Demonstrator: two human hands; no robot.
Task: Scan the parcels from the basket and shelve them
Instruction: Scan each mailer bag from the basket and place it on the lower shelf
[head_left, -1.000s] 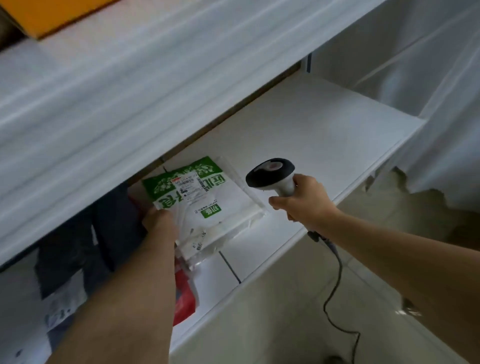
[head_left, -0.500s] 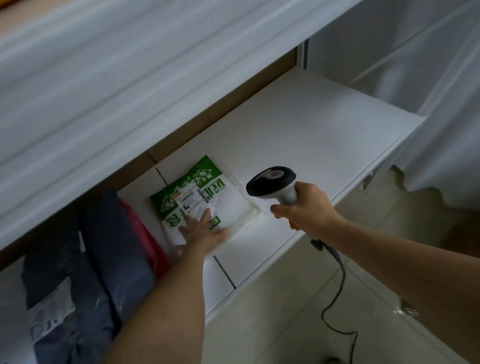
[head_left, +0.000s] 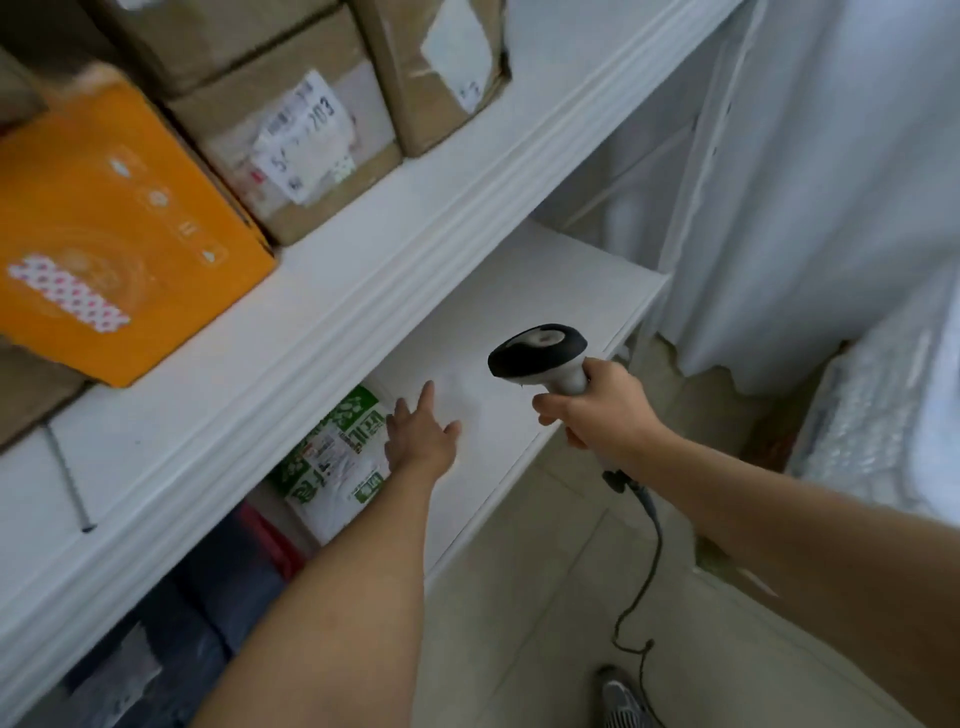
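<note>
**Parcel on the lower shelf, scanner in hand**

While my left hand (head_left: 422, 435) hovers with fingers spread, holding nothing, just beside the green-and-white parcel (head_left: 332, 462), that parcel lies flat on the lower shelf (head_left: 545, 291). My right hand (head_left: 602, 410) grips the handle of the barcode scanner (head_left: 540, 358), beyond the parcel's far end. Above the parcel sit an orange box (head_left: 114, 228) and cardboard boxes (head_left: 291, 130).

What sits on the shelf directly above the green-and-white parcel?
On the upper shelf sit an orange box and brown cardboard boxes with labels. How far back they reach is out of frame.
</note>
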